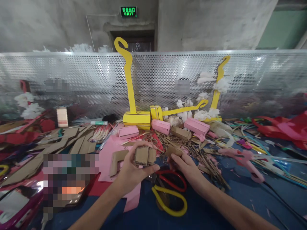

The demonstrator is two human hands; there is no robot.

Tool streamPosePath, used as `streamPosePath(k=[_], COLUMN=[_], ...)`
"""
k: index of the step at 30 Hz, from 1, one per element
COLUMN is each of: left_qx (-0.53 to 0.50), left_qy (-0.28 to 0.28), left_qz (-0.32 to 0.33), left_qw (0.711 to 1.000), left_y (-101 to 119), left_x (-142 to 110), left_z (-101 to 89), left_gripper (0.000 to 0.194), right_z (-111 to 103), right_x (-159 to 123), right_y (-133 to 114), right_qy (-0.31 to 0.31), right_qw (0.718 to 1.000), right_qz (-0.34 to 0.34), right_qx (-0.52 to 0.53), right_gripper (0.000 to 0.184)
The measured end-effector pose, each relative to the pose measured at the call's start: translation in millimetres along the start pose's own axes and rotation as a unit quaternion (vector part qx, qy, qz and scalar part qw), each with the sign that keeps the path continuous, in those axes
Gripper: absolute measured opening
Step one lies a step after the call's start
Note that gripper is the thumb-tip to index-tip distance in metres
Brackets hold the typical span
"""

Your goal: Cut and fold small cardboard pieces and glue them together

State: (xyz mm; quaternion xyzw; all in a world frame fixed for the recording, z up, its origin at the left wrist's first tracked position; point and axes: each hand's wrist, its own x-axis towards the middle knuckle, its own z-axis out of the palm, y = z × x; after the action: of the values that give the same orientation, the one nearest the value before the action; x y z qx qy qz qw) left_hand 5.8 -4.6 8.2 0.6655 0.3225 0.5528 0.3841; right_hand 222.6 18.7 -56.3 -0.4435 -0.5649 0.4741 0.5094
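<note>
My left hand (133,171) is wrapped round a small cardboard box (142,156), its corrugated edges turned toward me. To its right, my right hand (183,164) pinches a small flat piece of cardboard (173,150) between thumb and fingers, a little apart from the box. Just below both hands lies a pair of scissors with one red and one yellow handle (184,204); its blades are partly hidden. Beside my left hand an L-shaped cardboard piece (116,159) rests on pink paper (105,172).
Yellow box bases (136,118) with tall curved necks and several pink boxes (196,125) stand at the back. A pink glue gun (247,161) with its cord lies right. Cardboard strips (55,142) cover the left. Behind rises a perforated metal panel (155,73).
</note>
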Motion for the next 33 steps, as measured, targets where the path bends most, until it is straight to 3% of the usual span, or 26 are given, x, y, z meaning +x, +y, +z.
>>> streamPosePath(k=[3, 6, 11, 15, 18, 20, 33], left_qx=[-0.040, -0.137, -0.252, -0.272, -0.261, -0.242, -0.212], left_qy=[-0.006, -0.064, -0.144, -0.118, -0.101, -0.119, -0.153], left_qz=[-0.046, -0.137, -0.270, -0.335, -0.351, -0.350, -0.337], left_qw=[0.998, 0.979, 0.918, 0.894, 0.893, 0.897, 0.905], left_y=[-2.0, -5.2, -10.0, -12.4, -13.0, -13.8, -17.3], left_x=[-0.8, -3.7, -12.1, -19.2, -22.6, -23.7, -23.0], left_z=[-1.8, -2.0, 7.9, 20.1, 26.1, 27.6, 25.9], left_gripper=[0.047, 0.045, 0.057, 0.051, 0.049, 0.054, 0.052], right_z=[-1.9, -5.0, -6.4, 0.2, 4.3, 4.9, 1.9], right_x=[2.6, 2.2, -11.5, -24.1, -29.0, -30.2, -30.3], right_y=[3.3, -1.1, -27.9, -43.5, -44.0, -42.0, -46.1], right_qy=[-0.003, 0.011, 0.036, 0.040, 0.036, 0.040, 0.013], right_qw=[1.000, 0.995, 0.944, 0.912, 0.898, 0.892, 0.882], right_qz=[-0.011, -0.058, -0.236, -0.315, -0.348, -0.358, -0.383], right_qx=[-0.013, -0.082, -0.229, -0.260, -0.267, -0.273, -0.274], right_gripper=[0.035, 0.031, 0.027, 0.020, 0.015, 0.012, 0.012])
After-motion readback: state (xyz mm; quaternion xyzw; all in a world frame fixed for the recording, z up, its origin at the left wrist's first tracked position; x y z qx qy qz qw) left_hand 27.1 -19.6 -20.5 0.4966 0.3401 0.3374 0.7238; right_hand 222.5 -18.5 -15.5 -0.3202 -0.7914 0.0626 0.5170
